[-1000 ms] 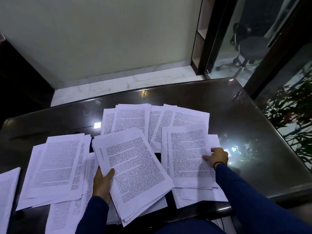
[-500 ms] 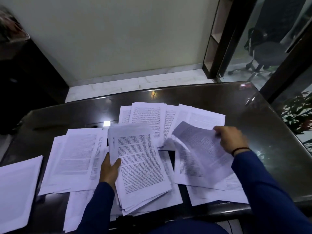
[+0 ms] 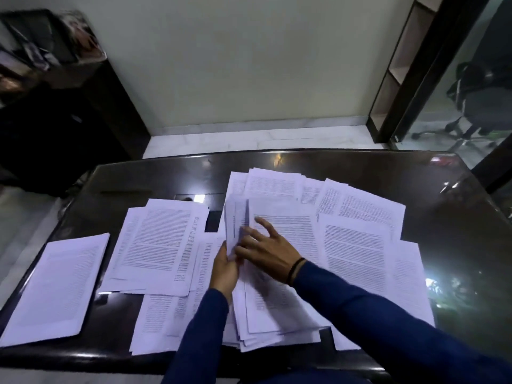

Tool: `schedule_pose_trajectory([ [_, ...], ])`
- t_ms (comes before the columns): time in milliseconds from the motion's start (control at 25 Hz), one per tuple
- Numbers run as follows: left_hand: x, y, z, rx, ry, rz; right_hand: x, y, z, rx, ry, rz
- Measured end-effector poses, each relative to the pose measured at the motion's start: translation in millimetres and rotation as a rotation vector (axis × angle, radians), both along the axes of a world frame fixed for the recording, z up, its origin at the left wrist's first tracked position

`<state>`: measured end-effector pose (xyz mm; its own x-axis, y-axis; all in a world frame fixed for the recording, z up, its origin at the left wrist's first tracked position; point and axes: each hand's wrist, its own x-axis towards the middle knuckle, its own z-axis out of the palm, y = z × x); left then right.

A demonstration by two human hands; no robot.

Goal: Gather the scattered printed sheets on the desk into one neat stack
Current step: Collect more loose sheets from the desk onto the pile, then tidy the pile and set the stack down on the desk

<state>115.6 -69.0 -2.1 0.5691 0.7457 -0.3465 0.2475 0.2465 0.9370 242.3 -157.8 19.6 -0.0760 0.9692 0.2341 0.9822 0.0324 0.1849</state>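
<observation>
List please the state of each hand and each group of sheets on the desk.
left hand: grips the stack's left edge
right hand: fingers spread on the stack
stack: uneven, edges fanned
far-left pile: flat, apart
other sheets: scattered, overlapping

sheets (image 3: 155,245): matt white paper | desk (image 3: 457,245): glossy dark top | sleeves (image 3: 360,309): blue cloth

white printed sheets (image 3: 163,242) scattered overlapping across dark glossy desk (image 3: 457,231), one bundle (image 3: 277,300) lifted at centre
</observation>
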Motion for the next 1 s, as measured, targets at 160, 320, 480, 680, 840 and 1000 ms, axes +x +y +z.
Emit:
schedule_pose_trajectory([
  [160, -34.9, -6.4, -4.6, -0.268, -0.062, 0.165, -8.2, -10.4, -4.5, 0.007, 0.346, -0.474],
  [320, -66.9, -5.3, -3.3, -0.350, -0.079, 0.304, 28.4, -23.9, -21.2, -0.162, 1.287, -0.908],
  [480, -79.3, -5.2, -1.6, -0.536, -0.089, 0.423, 15.6, -17.4, -17.1, -0.256, 1.750, -0.579],
  [680, -75.6, 7.1, 31.0, -0.048, -0.001, 0.353, 17.1, 0.5, 18.3, -0.041, 1.704, -0.479],
  [840, -63.3, 21.7, 58.7, 0.213, 0.020, 0.431, 15.4, 12.4, 41.1, 0.271, 1.614, -0.407],
  [1000, -54.9, 17.3, 70.2, 0.193, -0.014, 0.466, 7.9, 13.9, 45.5, 0.341, 1.651, -0.393],
])
